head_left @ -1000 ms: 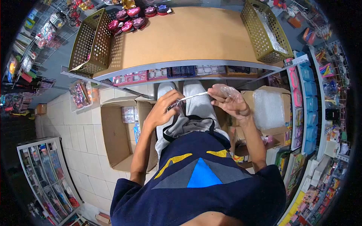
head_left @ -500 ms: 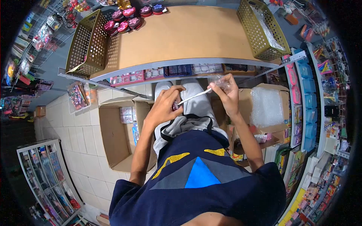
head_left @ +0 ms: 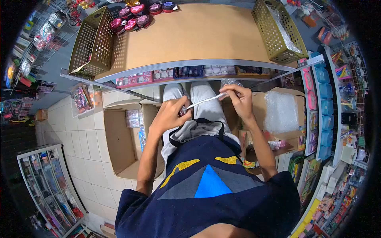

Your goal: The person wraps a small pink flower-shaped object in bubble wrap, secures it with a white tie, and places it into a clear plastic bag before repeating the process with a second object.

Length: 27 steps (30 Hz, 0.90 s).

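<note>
A thin white twisted strip (head_left: 204, 100) stretches between my two hands, above my grey trousers. My left hand (head_left: 170, 115) is closed round a small dark item (head_left: 183, 111), mostly hidden by the fingers, at the strip's left end. My right hand (head_left: 240, 100) pinches the strip's other end between thumb and fingers. Clear crinkled plastic (head_left: 230, 82) shows just behind the right fingers; whether they touch it I cannot tell.
A brown shelf (head_left: 190, 35) ahead carries perforated green baskets (head_left: 102, 47) and several flower-topped items (head_left: 137, 20). An open cardboard box (head_left: 119, 139) stands at left. Bubble wrap (head_left: 281, 111) lies on cardboard at right. Stocked racks flank both sides.
My right hand has turned slightly, its fingers now lower and closer together on the strip. The fingers of my left hand have shifted around the dark item, uncovering more of it.
</note>
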{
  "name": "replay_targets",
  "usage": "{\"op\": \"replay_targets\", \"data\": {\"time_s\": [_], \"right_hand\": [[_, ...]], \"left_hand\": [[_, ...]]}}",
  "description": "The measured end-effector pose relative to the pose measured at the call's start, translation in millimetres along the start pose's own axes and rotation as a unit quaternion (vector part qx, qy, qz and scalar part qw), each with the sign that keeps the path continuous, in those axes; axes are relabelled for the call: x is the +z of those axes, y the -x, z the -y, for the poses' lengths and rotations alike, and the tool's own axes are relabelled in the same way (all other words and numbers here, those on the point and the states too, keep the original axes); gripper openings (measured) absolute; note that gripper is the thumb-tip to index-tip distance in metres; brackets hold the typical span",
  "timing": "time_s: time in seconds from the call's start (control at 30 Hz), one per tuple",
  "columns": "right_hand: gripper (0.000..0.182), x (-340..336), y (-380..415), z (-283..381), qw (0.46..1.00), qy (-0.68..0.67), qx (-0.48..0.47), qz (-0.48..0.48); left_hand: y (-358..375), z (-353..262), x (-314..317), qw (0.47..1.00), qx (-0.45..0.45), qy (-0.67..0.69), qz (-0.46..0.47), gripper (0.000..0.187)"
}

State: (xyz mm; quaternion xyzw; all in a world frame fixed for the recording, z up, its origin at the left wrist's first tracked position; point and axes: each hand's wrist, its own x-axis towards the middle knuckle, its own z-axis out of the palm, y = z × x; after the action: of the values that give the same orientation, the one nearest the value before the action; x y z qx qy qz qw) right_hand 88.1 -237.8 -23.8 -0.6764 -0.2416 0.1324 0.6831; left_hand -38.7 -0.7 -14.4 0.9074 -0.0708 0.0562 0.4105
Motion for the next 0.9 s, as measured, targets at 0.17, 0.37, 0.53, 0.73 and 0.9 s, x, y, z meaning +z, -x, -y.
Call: {"op": "replay_targets", "data": {"time_s": [0.17,0.37,0.53,0.73,0.9], "right_hand": [[0.017,-14,1,19,0.993,0.000,0.056,0.105],[0.020,-19,2,31,0.983,0.085,0.031,0.161],[0.024,-11,0,50,0.946,0.246,0.047,0.204],[0.020,-15,-7,56,0.870,0.413,-0.200,0.180],[0.014,-17,-5,55,0.900,0.339,-0.084,0.259]], "left_hand": [[0,5,-6,1.000,-0.011,0.005,-0.002,0.022],[0,-1,-18,0.998,-0.016,0.054,0.005,0.022],[2,4,-36,0.995,0.057,0.085,0.019,0.026],[5,-4,-40,0.996,-0.064,0.047,0.044,0.023],[2,9,-27,0.997,-0.037,0.059,0.027,0.026]]}}
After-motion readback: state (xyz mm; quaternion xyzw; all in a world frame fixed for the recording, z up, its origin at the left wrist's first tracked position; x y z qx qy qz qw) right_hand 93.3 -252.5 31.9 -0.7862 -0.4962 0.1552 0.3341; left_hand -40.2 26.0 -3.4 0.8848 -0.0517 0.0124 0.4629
